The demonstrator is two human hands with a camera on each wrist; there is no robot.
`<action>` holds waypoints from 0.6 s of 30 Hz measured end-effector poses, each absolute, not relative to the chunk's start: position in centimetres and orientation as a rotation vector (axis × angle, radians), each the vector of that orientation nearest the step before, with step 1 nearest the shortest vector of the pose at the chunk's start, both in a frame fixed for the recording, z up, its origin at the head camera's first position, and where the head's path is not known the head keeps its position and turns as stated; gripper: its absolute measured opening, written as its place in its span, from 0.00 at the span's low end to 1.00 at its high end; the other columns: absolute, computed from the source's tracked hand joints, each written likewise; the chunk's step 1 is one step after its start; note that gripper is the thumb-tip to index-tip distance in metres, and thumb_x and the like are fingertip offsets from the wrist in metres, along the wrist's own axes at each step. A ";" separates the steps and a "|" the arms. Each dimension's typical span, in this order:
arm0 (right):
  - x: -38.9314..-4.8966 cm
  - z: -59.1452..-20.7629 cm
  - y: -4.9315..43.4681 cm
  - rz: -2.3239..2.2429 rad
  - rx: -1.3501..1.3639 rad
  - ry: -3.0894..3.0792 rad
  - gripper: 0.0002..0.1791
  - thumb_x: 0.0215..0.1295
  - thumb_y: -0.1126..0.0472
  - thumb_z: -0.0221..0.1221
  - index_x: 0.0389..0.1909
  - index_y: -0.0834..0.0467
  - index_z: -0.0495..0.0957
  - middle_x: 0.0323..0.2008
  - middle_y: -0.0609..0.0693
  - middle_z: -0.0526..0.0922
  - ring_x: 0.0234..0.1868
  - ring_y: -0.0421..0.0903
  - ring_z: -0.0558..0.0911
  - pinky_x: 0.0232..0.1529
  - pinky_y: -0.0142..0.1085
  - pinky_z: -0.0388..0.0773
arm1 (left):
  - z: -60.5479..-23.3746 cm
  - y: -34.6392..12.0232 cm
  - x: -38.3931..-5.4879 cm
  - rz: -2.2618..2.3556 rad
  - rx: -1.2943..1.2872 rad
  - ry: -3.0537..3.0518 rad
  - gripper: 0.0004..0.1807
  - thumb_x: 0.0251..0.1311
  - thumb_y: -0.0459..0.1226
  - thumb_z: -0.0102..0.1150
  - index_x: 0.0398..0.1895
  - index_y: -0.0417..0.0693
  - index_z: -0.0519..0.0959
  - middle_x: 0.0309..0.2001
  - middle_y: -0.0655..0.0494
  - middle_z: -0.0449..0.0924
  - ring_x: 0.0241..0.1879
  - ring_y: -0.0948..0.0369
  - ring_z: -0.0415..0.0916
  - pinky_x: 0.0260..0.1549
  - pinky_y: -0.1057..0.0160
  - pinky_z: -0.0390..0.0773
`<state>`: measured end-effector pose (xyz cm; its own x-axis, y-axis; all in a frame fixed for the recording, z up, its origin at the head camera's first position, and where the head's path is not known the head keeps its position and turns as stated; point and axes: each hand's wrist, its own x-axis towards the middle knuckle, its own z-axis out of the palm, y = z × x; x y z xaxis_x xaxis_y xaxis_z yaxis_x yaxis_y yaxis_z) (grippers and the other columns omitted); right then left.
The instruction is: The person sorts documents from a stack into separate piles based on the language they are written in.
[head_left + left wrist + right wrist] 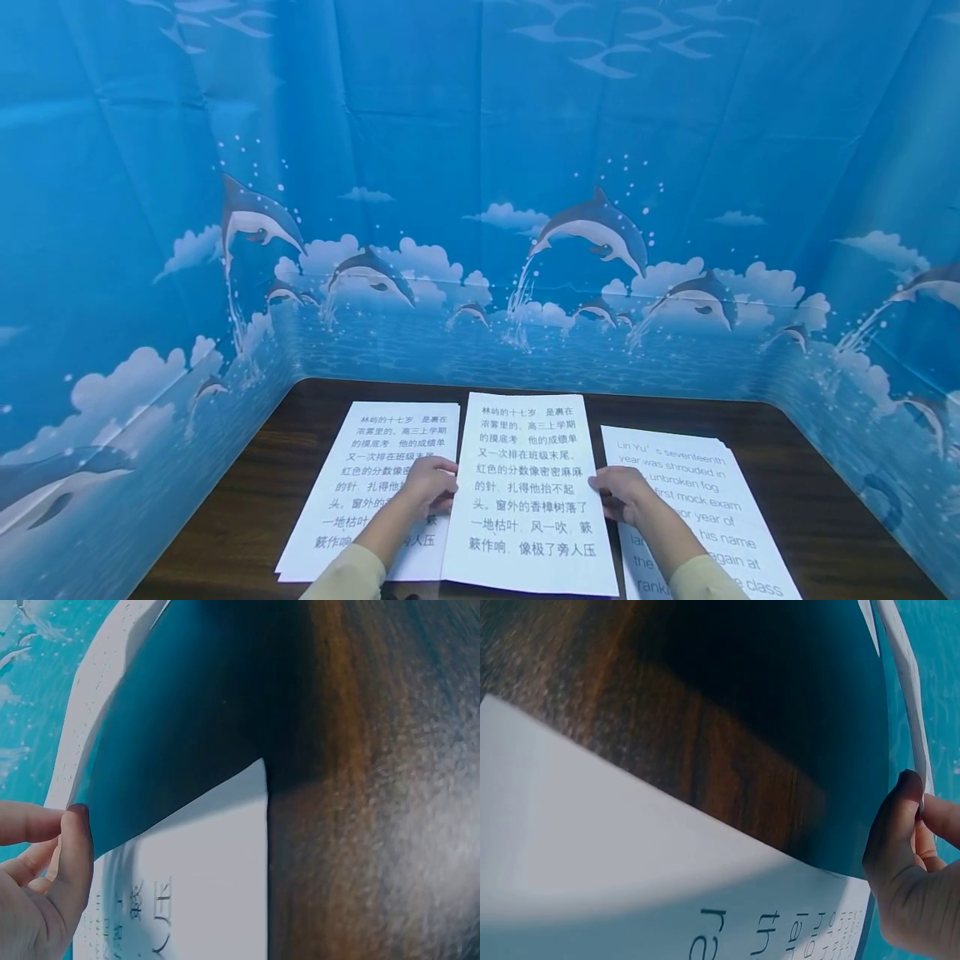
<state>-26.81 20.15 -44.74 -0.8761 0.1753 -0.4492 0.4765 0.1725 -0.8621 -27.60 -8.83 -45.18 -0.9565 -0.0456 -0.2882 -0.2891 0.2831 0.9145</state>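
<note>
A white sheet of paper (528, 575) printed with Chinese text is held up in the middle, raised above the dark wooden table. My left hand (432, 490) pinches its left edge between thumb and fingers, and my right hand (622, 493) pinches the right edge. In the left wrist view the held sheet (97, 682) appears nearly edge-on at the left hand's (41, 889) fingertips. The right wrist view shows the same sheet (909, 682) thin and slightly bowed in the right hand (919, 877).
Left of the held sheet lies a stack of paper (315, 517) with the same Chinese text. At right is a stack with English text (697, 467), partly covered by the right forearm. Behind the dark table (217, 508) hangs a blue dolphin-print curtain (450, 167).
</note>
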 end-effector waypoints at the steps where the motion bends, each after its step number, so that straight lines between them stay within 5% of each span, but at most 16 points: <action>1: -26.8 -44.7 20.1 -1.774 0.625 2.201 0.13 0.53 0.65 0.54 0.38 0.68 0.73 0.26 0.56 0.77 0.27 0.48 0.77 0.27 0.35 0.75 | -45.1 -8.9 -27.6 1.736 -0.312 2.343 0.19 0.39 0.24 0.53 0.41 0.36 0.73 0.25 0.46 0.73 0.21 0.58 0.73 0.19 0.66 0.75; 18: -26.8 -44.2 18.5 -1.876 0.513 2.156 0.15 0.52 0.65 0.55 0.40 0.69 0.72 0.26 0.56 0.78 0.27 0.49 0.78 0.26 0.35 0.74 | -43.8 -10.8 -27.4 1.727 -0.300 2.398 0.18 0.41 0.26 0.53 0.41 0.36 0.73 0.24 0.47 0.74 0.23 0.57 0.74 0.21 0.65 0.75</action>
